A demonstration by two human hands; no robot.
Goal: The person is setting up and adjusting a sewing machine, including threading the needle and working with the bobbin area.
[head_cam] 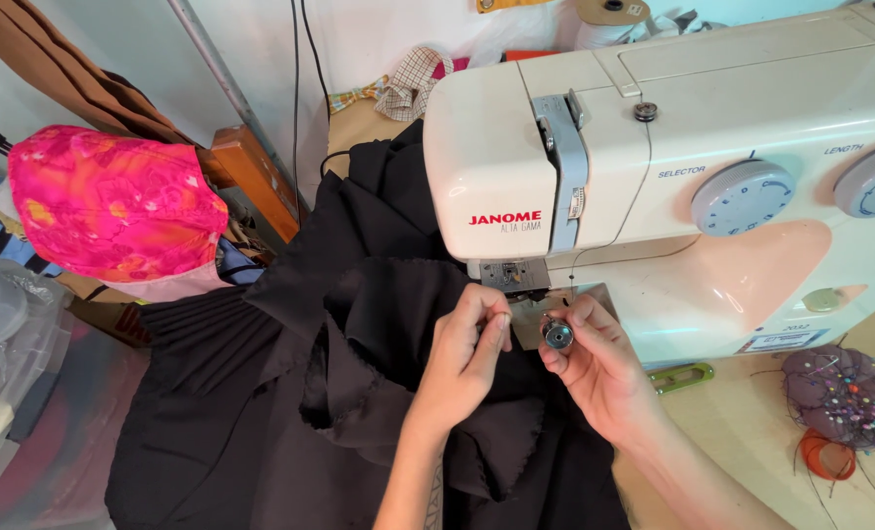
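Bobbin (557, 336) sits pinched in the right hand (600, 368) beside the sewing machine (673, 167), while the left hand (467, 353) pinches thread above black fabric (339, 393).

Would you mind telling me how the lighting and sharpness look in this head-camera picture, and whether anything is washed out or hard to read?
Head view: bright, even light; soft glare on the white sewing machine. The right hand and its small metal bobbin case are sharp, as is the left hand. The black fabric swallows fold detail. Straight edges bow slightly toward the frame's borders.
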